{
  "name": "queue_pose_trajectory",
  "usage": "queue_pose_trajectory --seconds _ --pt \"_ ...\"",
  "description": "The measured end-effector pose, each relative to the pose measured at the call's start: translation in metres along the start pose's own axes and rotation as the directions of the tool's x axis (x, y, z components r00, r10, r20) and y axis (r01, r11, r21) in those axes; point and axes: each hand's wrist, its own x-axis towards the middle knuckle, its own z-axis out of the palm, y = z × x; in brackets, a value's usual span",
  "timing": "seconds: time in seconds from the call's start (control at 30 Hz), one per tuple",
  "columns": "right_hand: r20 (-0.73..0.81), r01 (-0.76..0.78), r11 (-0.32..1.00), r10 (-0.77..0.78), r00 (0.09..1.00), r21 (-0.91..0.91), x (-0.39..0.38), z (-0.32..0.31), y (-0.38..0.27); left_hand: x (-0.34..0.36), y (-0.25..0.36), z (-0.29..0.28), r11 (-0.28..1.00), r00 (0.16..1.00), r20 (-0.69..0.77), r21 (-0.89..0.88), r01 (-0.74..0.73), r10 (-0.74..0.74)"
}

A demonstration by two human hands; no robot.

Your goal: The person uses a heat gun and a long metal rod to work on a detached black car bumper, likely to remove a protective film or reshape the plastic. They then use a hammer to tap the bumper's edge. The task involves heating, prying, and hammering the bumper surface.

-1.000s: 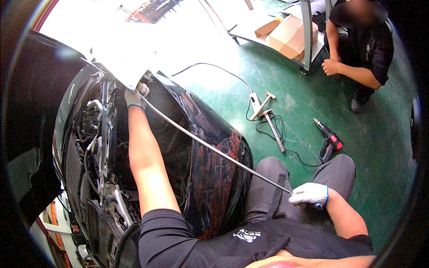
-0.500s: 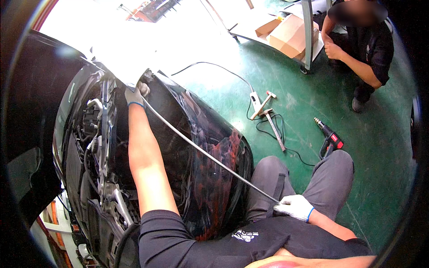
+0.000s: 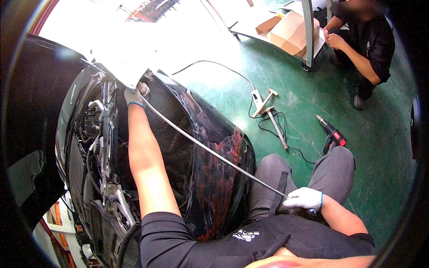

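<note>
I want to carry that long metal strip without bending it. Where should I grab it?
Hold the long metal strip near both ends, like the left hand at the car door and the right hand by the knee. It is thin and long, so one grip in the middle would probably let it sag. Come from above and pinch its narrow sides with your fingers.

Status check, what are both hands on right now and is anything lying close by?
Left hand gripping the far end of the long metal rod at the black panel. Right hand holds the near end. Drill on green floor.
</note>
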Motion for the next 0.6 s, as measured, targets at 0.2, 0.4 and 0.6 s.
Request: queue_pose_trajectory --seconds 0.2,0.4,0.6 --pt "0.019 -0.046 0.999 0.045 0.999 0.025 0.005 0.001 0.01 0.005 -0.002 -0.005 1.0 0.999 0.036 -0.016 0.007 -0.007" --pt "-0.321 -0.033 0.996 0.06 0.945 0.088 0.008 0.049 0.001 0.006 -0.012 -0.009 0.999 0.999 0.021 0.025 -0.047 0.047" --pt "-0.349 -0.02 0.99 0.069 0.935 0.141 0.014 0.057 0.003 0.012 -0.012 -0.016 1.0 0.999 0.047 0.02 -0.02 0.019"
